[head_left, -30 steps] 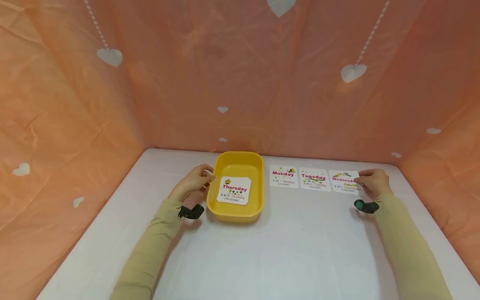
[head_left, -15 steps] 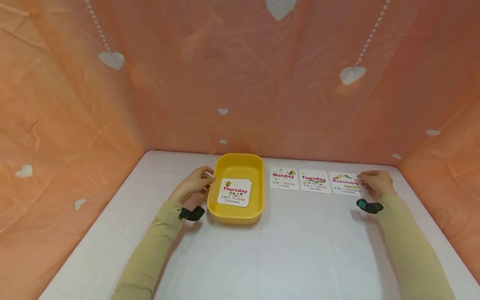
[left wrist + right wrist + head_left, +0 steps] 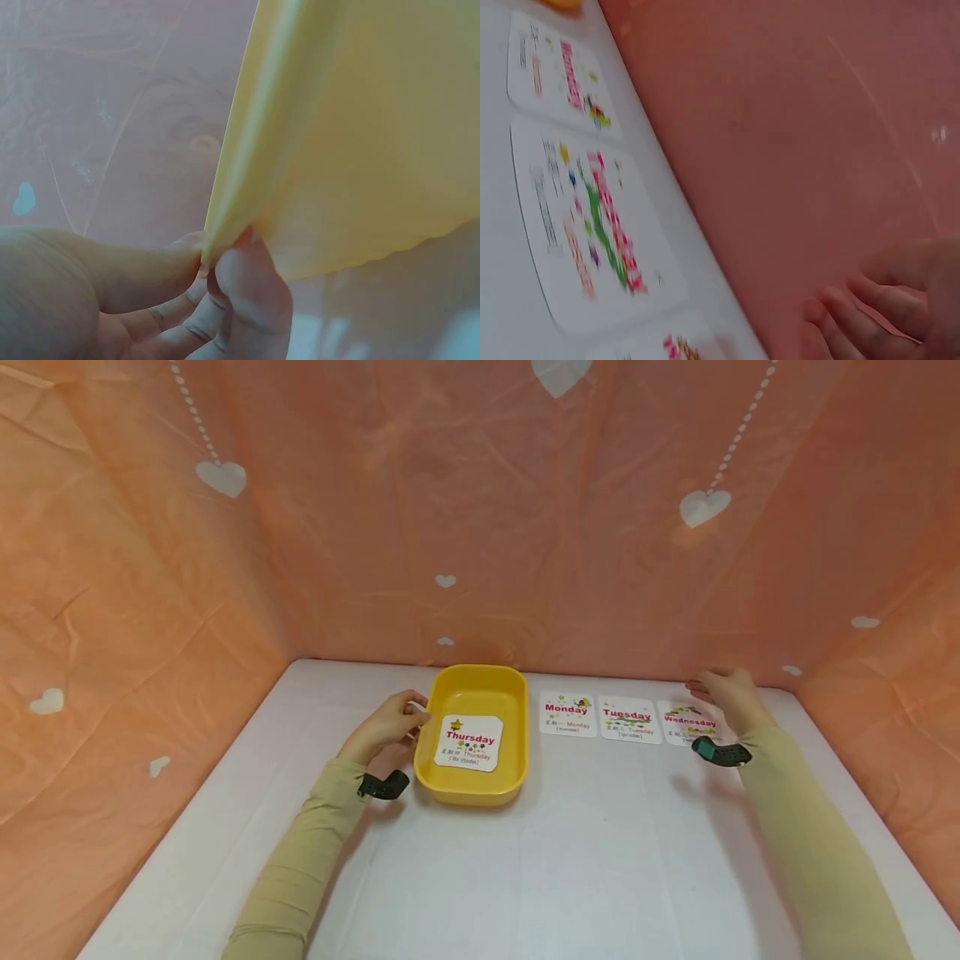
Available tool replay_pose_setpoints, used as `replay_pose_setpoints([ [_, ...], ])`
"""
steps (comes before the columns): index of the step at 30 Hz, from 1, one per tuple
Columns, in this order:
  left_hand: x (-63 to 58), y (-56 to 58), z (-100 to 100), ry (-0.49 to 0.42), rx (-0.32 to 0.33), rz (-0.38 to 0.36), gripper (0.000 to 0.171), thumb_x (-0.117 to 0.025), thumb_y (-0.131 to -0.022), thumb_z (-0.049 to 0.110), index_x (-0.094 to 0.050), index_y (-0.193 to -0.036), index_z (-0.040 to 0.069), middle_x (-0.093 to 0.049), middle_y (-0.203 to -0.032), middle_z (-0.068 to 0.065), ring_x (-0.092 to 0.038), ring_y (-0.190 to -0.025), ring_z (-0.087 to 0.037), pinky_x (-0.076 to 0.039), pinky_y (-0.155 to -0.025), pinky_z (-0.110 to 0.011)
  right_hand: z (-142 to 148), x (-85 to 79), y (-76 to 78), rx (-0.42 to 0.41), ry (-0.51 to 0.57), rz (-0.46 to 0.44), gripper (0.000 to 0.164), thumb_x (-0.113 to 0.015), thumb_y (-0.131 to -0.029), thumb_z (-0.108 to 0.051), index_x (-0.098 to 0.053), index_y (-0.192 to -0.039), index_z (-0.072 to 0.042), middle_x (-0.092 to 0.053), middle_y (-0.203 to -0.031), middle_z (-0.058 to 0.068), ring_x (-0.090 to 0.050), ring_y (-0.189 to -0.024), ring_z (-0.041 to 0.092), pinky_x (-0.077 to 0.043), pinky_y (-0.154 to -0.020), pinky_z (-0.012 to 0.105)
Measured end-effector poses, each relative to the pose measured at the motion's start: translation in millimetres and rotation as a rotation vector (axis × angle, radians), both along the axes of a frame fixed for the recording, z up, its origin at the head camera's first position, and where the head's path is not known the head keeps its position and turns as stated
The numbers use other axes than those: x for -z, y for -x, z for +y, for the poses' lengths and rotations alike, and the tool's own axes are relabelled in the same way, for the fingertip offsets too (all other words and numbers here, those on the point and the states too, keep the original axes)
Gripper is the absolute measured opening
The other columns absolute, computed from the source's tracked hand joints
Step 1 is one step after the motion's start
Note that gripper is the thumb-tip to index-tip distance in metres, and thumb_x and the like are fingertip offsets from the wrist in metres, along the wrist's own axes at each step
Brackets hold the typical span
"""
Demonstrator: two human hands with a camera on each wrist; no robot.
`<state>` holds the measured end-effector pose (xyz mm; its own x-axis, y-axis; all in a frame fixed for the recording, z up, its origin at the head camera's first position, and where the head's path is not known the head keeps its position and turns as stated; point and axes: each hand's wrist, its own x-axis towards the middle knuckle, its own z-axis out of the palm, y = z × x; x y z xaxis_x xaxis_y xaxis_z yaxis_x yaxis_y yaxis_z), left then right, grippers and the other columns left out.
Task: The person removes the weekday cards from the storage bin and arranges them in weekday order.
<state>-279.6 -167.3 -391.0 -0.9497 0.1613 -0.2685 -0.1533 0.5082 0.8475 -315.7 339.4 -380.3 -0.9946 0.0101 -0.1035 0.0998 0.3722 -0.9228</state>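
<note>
The Wednesday card (image 3: 681, 722) is left in line, just released by the relaxed right hand (image 3: 731, 696); the tray (image 3: 480, 700) is pinched by the left hand (image 3: 384, 727).

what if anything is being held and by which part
The left hand pinches the tray by its left rim; the right hand holds nothing.

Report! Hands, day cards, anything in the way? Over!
Left hand pinches yellow tray. Right hand empty, hovering by Wednesday card, partly hiding it in head view. Thursday card in yellow tray; Monday card, Tuesday card out on table.
</note>
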Motion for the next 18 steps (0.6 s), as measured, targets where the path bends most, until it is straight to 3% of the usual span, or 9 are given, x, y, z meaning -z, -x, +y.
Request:
replay_pose_setpoints([
  [6,0.6,0.6,0,-0.002,0.000,0.001,0.032,-0.052,-0.099,0.014,-0.044,-0.127,-0.001,-0.059,-0.095,-0.018,-0.059,-0.073,-0.022,-0.052,-0.063,-0.033,-37,-11.3,8.0,-0.087,0.050,0.046,0.054,-0.040,-0.103,-0.023,-0.028,-0.144,0.010,-0.037,-0.141,0.032,-0.052,-0.118,0.025,-0.039,-0.101,0.036],
  [18,-1.0,-2.1,1,-0.007,-0.007,0.000,0.033,-0.053,-0.099,0.014,-0.044,-0.127,-0.001,-0.059,-0.093,-0.016,-0.058,-0.071,-0.022,-0.052,-0.062,-0.033,-114,-30.3,11.3,-0.256,0.160,0.097,0.048,-0.047,-0.101,-0.013,-0.034,-0.140,0.012,-0.039,-0.139,0.030,-0.049,-0.121,0.038,-0.035,-0.104,0.044],
])
